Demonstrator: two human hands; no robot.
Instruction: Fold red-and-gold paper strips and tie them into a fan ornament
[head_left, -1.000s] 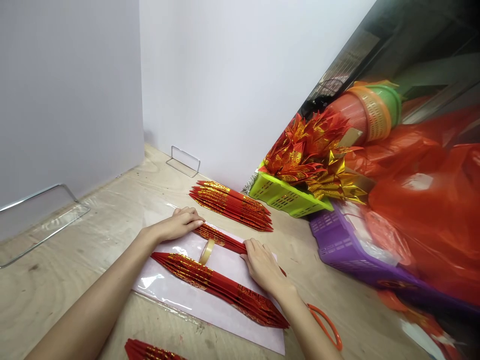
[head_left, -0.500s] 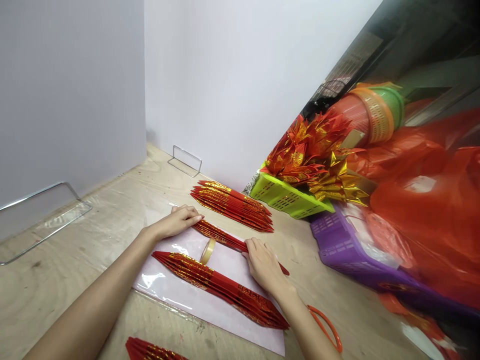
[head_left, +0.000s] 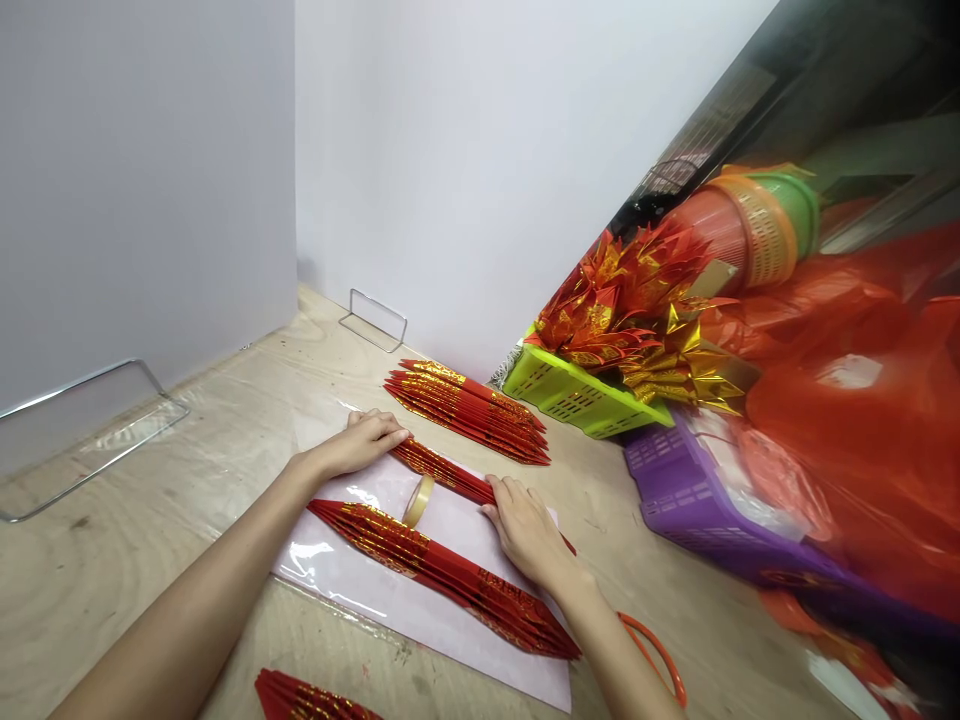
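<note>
A narrow folded strip of red and gold paper [head_left: 446, 473] lies between my hands on a plastic-covered pale sheet [head_left: 330, 590]. My left hand [head_left: 365, 440] is closed around its far-left end. The fingers of my right hand [head_left: 521, 520] press around it near its right end, whose tip shows beyond them. Nearer me lies a wider pleated red and gold bundle [head_left: 450, 578], and a roll of tape [head_left: 418, 501] stands between the two. Another pleated stack [head_left: 469, 412] rests behind the strip.
At right are a green basket [head_left: 577, 395] of folded red and gold paper, a purple basket [head_left: 697, 510] and red plastic bags [head_left: 862, 420]. Orange handles [head_left: 652, 650] lie by my right forearm. Metal wire frames [head_left: 373, 322] stand by the walls. Another red bundle [head_left: 307, 698] shows at the bottom edge.
The whole view has shifted slightly. The right tip of the strip shows less beyond my right hand; both hands keep nearly the same place on it.
</note>
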